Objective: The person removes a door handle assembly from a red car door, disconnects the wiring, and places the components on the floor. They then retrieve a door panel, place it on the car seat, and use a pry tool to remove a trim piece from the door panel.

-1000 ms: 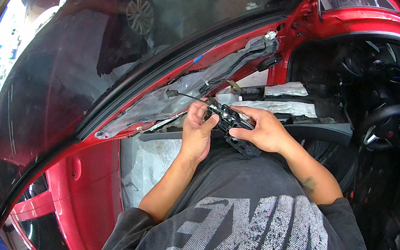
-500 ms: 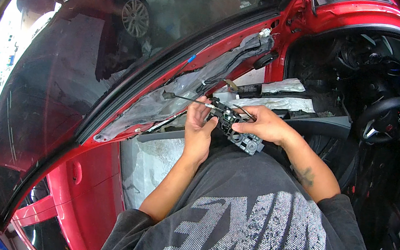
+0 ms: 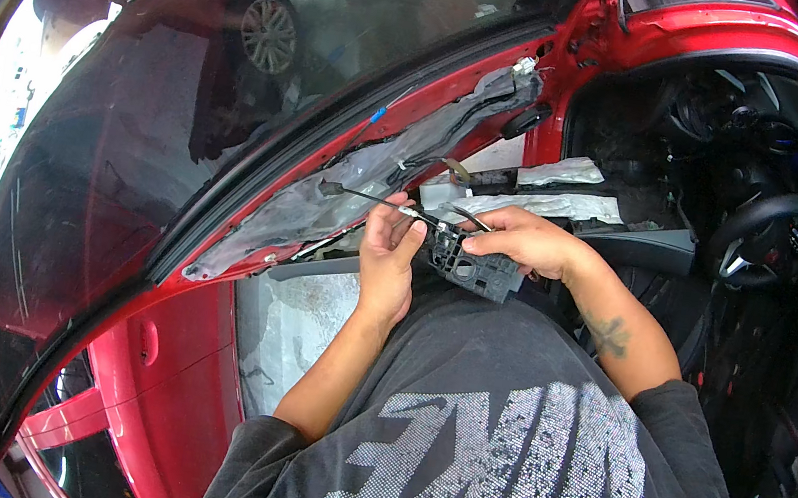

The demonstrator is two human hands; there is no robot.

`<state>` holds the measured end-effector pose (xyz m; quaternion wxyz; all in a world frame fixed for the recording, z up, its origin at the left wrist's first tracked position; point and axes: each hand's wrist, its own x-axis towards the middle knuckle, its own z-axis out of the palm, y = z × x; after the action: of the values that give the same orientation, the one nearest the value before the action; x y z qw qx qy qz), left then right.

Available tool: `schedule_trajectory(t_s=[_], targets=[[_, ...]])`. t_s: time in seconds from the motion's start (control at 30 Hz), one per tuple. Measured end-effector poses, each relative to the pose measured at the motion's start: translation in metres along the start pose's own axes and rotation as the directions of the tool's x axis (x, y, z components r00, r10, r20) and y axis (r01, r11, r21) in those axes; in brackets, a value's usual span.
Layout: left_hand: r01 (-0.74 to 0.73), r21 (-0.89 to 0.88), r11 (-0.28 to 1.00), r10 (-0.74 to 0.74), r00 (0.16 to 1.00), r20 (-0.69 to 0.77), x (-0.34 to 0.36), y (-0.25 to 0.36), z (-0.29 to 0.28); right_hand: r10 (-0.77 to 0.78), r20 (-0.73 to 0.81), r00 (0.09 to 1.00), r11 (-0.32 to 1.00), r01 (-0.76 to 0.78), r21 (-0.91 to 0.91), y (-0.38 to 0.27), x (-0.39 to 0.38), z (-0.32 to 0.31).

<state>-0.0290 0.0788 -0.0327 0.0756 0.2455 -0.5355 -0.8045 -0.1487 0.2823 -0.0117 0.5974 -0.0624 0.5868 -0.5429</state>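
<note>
A black plastic car door latch [image 3: 472, 268] is held up in front of my chest, between both hands. My right hand [image 3: 531, 242] grips its upper side, thumb pressed on the near face. My left hand [image 3: 389, 266] pinches its left end, where a thin control cable [image 3: 363, 196] with a pale fitting comes out. That cable runs left past my fingers to a dark end piece. Fingers curled behind the latch are partly hidden. A second short black cable [image 3: 473, 218] bends out by my right fingers.
Beyond my hands stands the open red door [image 3: 328, 174], its inner side bare with grey lining and wiring. A steering wheel [image 3: 773, 238] is inside the car at right. Silvery sheets [image 3: 566, 207] lie along the sill. A red rear door [image 3: 168, 360] is at lower left.
The latch has been turned, so a flatter dark face with openings shows now. My left hand has shifted slightly left and its thumb lies nearer the cable fitting.
</note>
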Motion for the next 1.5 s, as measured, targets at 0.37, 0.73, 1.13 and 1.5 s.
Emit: schedule_trajectory(t_s=[0.37,0.73,1.13,1.5], targets=[[0.001,0.312,0.95,-0.016,0.999,0.045,0.001,-0.005,-0.001,-0.417,-0.173,0.892,0.796,0.266,-0.543,0.016,0.01,0.011],[0.016,0.151,0.988,-0.001,0.996,-0.093,0.001,-0.007,-0.003,-0.281,-0.252,0.926,0.834,0.366,0.414,0.028,0.008,-0.013],[0.112,0.526,0.843,-0.168,0.984,0.06,0.019,0.014,-0.034,-0.635,0.081,0.768,0.374,0.214,0.902,0.018,-0.041,-0.025],[-0.293,0.4,0.868,0.162,0.93,0.329,0.017,0.095,0.059,-0.817,0.014,0.577,0.17,0.217,0.961,0.006,-0.06,0.006]])
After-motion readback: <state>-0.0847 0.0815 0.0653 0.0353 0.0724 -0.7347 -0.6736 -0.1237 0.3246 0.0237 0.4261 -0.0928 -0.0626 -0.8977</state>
